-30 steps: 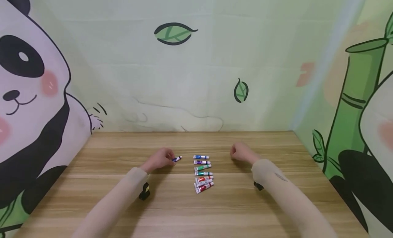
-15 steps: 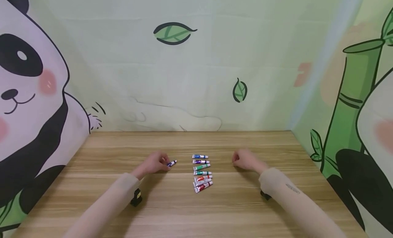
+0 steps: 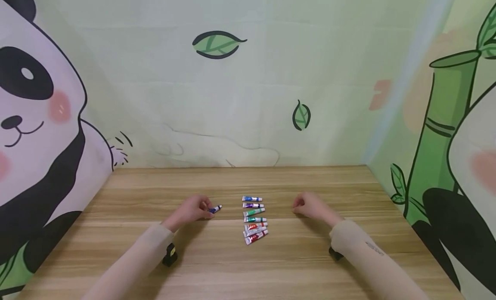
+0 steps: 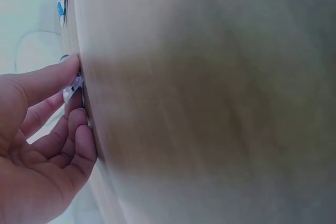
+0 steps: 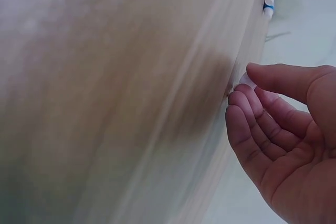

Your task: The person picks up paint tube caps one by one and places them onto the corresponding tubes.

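My left hand pinches a small dark-blue and white paint tube between thumb and fingers, low over the wooden table. In the left wrist view the same tube is mostly hidden by the fingers. My right hand is on the other side of the table, its fingers close to the surface. In the right wrist view its thumb and fingertips pinch a small white piece, perhaps a cap; its kind is unclear. Between the hands lies a column of several paint tubes, blue at the far end and dark red nearest.
The wooden table ends at a cloth backdrop with panda and bamboo pictures. Black wrist cameras sit under both sleeves. The dark red tube lies against a silvery-white one.
My left hand has drawn back left and nearer with the dark-blue tube. My right hand has moved slightly nearer and right. The column of tubes stays put.
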`<action>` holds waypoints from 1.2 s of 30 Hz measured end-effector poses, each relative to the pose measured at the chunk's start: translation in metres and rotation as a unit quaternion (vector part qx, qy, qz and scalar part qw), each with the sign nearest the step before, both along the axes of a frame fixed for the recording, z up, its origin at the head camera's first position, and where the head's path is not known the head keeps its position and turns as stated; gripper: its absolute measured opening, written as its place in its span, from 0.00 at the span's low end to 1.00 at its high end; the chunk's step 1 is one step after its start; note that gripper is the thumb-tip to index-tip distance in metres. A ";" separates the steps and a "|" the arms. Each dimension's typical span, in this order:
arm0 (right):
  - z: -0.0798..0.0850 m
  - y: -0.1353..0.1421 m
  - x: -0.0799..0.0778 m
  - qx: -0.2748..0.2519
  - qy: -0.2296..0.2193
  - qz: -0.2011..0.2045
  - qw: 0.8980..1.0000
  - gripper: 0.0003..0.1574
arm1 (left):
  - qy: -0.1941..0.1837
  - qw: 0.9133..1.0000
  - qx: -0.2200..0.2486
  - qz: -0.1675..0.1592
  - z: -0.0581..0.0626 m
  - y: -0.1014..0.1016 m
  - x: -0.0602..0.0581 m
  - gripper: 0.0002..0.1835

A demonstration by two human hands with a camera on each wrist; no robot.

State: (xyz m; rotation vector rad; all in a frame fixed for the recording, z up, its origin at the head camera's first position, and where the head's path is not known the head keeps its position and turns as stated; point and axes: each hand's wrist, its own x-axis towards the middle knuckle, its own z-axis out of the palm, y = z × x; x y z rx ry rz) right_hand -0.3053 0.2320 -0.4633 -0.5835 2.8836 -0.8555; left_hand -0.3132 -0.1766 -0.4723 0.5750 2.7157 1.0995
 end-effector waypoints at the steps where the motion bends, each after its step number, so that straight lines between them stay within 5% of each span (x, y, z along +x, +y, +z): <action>1: -0.001 0.001 0.000 -0.006 -0.001 0.000 1.000 0.04 | 0.000 1.000 0.003 0.001 0.000 0.000 0.001 0.09; 14: -0.001 0.017 0.000 -0.054 -0.018 -0.016 0.998 0.06 | 0.006 0.999 0.024 0.020 0.002 -0.009 0.001 0.07; 23: 0.008 0.020 -0.001 -0.054 -0.001 -0.026 0.998 0.06 | 0.014 0.998 0.029 0.053 0.020 -0.014 -0.005 0.05; 36: 0.033 0.028 -0.001 -0.070 0.017 -0.054 0.996 0.09 | 0.050 0.997 0.022 0.051 0.055 -0.024 -0.011 0.07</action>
